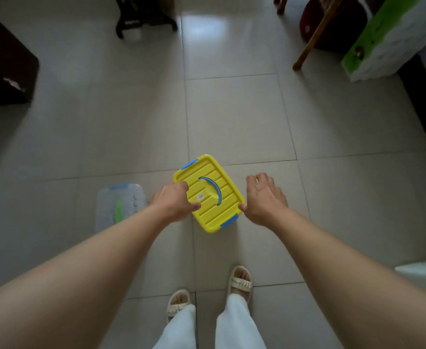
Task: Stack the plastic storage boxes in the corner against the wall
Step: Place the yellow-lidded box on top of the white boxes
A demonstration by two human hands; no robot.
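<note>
Yellow storage box [210,195] (blue handle and clips) on the tiled floor [232,117], a clear box [117,205] just left. Left hand [173,201] overlaps its lid, right hand [263,197] flanks it; fingers spread, grasping nothing.

tiled floor [232,117] with furniture at the edges
dark cabinet [2,69] left, wooden chair leg [312,41] and green-white package [393,39] right.

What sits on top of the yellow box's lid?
On the yellow box: a blue handle, a small label and the left hand over its left edge. Contents are hidden.
</note>
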